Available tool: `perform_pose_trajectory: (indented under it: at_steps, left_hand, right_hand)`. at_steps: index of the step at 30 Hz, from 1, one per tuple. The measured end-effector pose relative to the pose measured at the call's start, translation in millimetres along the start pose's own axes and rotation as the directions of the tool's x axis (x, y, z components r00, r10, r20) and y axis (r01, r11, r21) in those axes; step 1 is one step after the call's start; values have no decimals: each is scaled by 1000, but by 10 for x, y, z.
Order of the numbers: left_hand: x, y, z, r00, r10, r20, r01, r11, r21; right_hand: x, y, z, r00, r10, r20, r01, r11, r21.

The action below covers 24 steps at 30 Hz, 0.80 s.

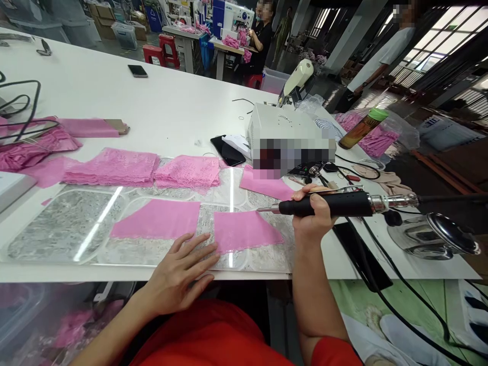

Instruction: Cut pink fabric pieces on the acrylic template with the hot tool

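Note:
My right hand (313, 213) is wrapped round a black corded handpiece (328, 204) with a thin metal tip. The tip points left, over or at the upper right of a pink fabric piece (244, 231) with a slanted right side. My left hand (186, 277) lies flat, fingers spread, at the front of the grey patterned mat (137, 251). Its fingertips are close to that piece's lower left corner and to a second pink fabric piece (162, 218). Behind these lie two stacks of pink lace-like fabric, a left stack (114, 168) and a smaller right stack (186, 173).
A pale box-shaped machine (282, 124) stands behind the mat, beside a pink-covered flat piece (265, 184). On the right are a black phone-like slab (360, 254), a glass lid (427, 236), cables and a green-capped bottle (364, 128). A person (263, 40) sits at a sewing machine beyond.

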<state>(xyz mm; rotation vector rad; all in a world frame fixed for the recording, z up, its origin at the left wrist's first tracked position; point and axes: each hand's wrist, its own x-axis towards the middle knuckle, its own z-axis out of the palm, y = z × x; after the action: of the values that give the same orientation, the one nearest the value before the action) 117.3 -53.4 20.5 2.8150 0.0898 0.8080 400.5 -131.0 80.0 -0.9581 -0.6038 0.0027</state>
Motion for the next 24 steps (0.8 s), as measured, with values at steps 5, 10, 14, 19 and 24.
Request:
perform_pose_trajectory:
  at_steps: [5, 10, 14, 19, 24]
  left_hand:
    - [2, -2, 4, 1000, 11, 1, -11, 1000, 8]
    - [14, -4, 1, 1000, 18, 10, -18, 1000, 9]
    - [31, -2, -5, 1000, 21, -4, -21, 1000, 1]
    - [29, -3, -14, 1000, 18, -4, -18, 1000, -4]
    - [26, -17, -8, 1000, 24, 17, -24, 1000, -4]
  right_hand:
    - [-30, 14, 29, 1000, 1, 15, 0, 1000, -17]
    - [-36, 9, 30, 1000, 10, 24, -10, 1000, 19]
    - [-42, 11, 41, 1000, 13, 24, -14, 999, 30]
    - [-19, 7, 45, 1000, 18, 17, -19, 1000, 16]
    - [30, -82, -90, 999, -1, -53, 4, 999, 54]
